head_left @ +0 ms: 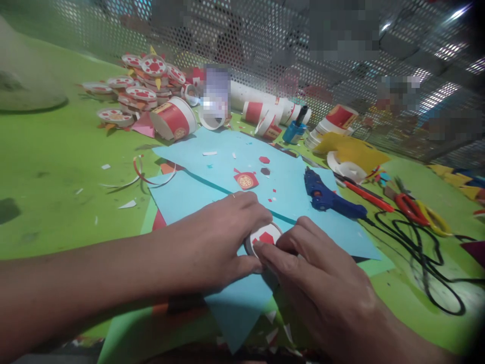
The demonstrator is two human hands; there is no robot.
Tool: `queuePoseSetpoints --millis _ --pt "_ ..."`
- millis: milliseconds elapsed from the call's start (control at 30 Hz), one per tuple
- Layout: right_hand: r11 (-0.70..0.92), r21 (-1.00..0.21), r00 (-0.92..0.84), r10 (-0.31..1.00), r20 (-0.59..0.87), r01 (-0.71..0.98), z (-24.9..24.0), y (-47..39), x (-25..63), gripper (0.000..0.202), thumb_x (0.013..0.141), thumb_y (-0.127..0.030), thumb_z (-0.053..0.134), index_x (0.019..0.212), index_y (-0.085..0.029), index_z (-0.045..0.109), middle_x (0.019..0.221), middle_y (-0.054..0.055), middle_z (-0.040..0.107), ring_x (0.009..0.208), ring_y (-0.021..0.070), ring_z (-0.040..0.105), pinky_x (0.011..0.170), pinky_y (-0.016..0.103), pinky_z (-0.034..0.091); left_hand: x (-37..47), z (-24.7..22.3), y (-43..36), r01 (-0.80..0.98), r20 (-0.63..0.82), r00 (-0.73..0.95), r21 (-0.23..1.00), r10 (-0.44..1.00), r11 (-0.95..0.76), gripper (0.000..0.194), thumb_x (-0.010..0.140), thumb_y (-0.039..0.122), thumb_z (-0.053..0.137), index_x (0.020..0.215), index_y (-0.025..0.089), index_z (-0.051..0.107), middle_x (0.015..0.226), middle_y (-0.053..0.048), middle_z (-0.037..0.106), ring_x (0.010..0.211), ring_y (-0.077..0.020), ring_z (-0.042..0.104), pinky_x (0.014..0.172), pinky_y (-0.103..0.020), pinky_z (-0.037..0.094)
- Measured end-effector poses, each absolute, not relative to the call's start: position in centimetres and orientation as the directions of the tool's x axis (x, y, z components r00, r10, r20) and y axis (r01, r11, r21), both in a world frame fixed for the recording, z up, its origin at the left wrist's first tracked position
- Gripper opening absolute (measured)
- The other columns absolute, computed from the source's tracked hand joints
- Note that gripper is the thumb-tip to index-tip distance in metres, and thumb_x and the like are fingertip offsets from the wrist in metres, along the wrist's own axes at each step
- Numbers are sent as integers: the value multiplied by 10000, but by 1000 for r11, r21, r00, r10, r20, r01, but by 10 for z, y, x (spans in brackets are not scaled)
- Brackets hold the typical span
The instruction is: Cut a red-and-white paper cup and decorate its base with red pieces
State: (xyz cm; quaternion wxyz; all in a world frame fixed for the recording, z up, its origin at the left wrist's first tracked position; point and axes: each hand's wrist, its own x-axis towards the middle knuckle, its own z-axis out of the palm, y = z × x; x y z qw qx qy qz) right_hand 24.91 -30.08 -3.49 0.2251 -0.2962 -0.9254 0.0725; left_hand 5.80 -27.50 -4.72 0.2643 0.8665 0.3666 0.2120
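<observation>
Between my two hands lies a white round paper cup base (pixel 268 233) with red paper pieces on its face. My left hand (pixel 237 232) curls around its left side, thumb at the near edge and fingers at the far edge. From the right, my right hand (pixel 310 258) presses a fingertip on a red piece, the other fingers bent. Blue paper sheets (pixel 223 151) lie beneath. Just beyond are a red cut-out with a gold emblem (pixel 246 179), a red paper hexagon (pixel 264 160) and a dark hexagon (pixel 265 171).
A blue glue gun (pixel 329 199) with a black cord (pixel 428 283) lies right, near scissors (pixel 413 208) and an orange-red cutter (pixel 371 196). Decorated discs (pixel 141 93) pile up back left. Paper cups (pixel 176 119) and a blue bottle (pixel 294 132) stand along a perforated screen (pixel 265 55).
</observation>
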Motion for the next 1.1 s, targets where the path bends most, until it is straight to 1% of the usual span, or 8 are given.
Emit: queuePoseSetpoints --millis 100,300,433,600,633,733,867,1100 --pt "809 -264 -719 587 372 525 -36 -301 250 256 827 -4 474 986 -23 674 744 104 559 678 180 395 589 338 367 58 -46 -275 523 169 647 611 744 -594 249 818 290 598 1033 179 542 1007 -65 527 986 -230 490 830 -378 419" --pt "797 -248 -685 601 412 551 -37 -306 250 245 843 -20 471 971 -86 670 701 55 530 654 166 423 566 313 384 58 -46 -275 526 165 649 608 743 -595 247 815 284 603 1032 181 546 996 -65 527 969 -231 494 815 -374 424" --pt "768 -269 -663 639 390 582 -30 -307 251 188 846 -30 488 905 -83 658 694 59 529 646 170 454 568 323 401 57 -47 -275 508 185 645 620 741 -597 240 802 281 621 1010 182 551 976 -51 523 963 -224 495 813 -365 418" --pt "691 -298 -563 715 415 658 -21 -310 252 189 872 -87 488 874 -134 671 695 52 528 619 171 472 575 338 407 57 -41 -275 517 120 671 632 732 -577 270 803 276 619 1042 176 545 1002 -60 527 951 -218 497 806 -362 421" --pt "691 -301 -568 717 405 657 -21 -310 251 193 869 -79 487 873 -131 673 697 55 530 624 173 476 573 337 408 57 -41 -274 520 119 668 631 735 -575 266 802 274 619 1038 176 546 1001 -59 526 952 -218 497 807 -361 420" --pt "746 -284 -637 664 391 603 -27 -308 249 186 861 -59 489 887 -92 670 696 66 526 645 178 463 559 336 392 57 -43 -274 523 152 643 629 750 -576 245 800 284 625 1010 184 546 990 -50 523 961 -218 497 801 -353 417" --pt "788 -240 -664 610 432 568 -36 -305 246 219 852 -19 487 969 -27 672 707 84 532 668 178 426 562 334 364 58 -47 -275 527 169 637 617 752 -584 225 806 278 614 1001 193 542 982 -47 525 965 -221 499 789 -346 417" --pt "803 -239 -700 594 395 546 -36 -304 246 238 848 -13 475 981 -16 673 713 108 553 671 184 380 567 337 321 59 -47 -273 531 155 639 620 753 -578 240 803 275 607 1014 175 550 992 -54 518 977 -224 496 809 -354 412"
